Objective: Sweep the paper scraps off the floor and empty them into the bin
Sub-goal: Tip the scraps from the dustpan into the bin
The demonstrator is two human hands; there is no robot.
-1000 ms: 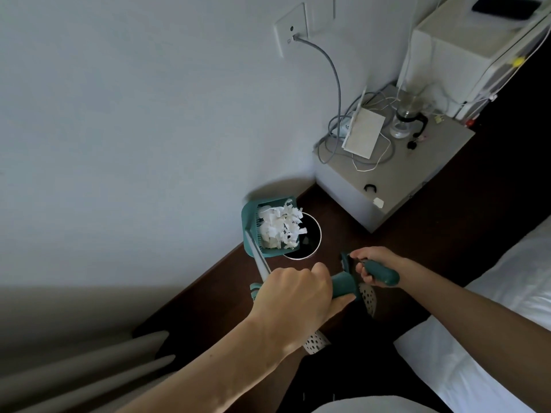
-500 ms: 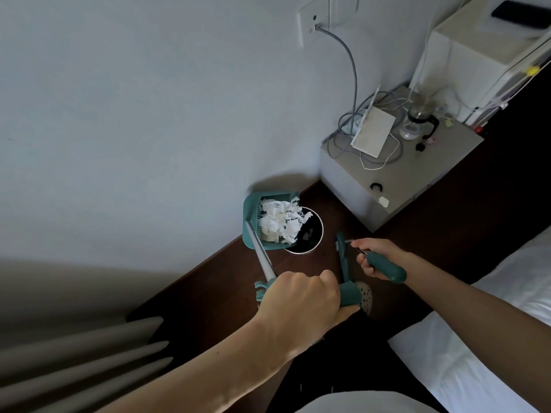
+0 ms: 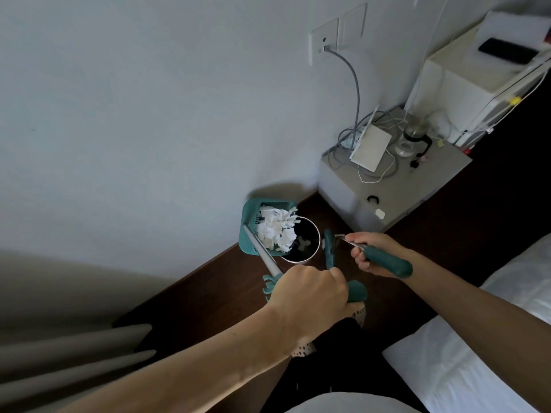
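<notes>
Paper scraps (image 3: 275, 231): white, crumpled, heaped in teal dustpan (image 3: 253, 225) tilted over the bin (image 3: 307, 242), beyond both hands. Left hand (image 3: 308, 289) grips dustpan handle; right hand (image 3: 372, 253) grips broom handle (image 3: 387, 262).

Scraps (image 3: 275, 229) in dustpan (image 3: 250, 225) over bin (image 3: 307, 242)

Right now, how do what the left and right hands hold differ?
The left hand grips the dustpan handle, pan tipped at the bin rim and full of white paper scraps. The right hand grips the broom handle; its head hangs beside the bin and carries nothing. Both are teal with long metal shafts.
</notes>
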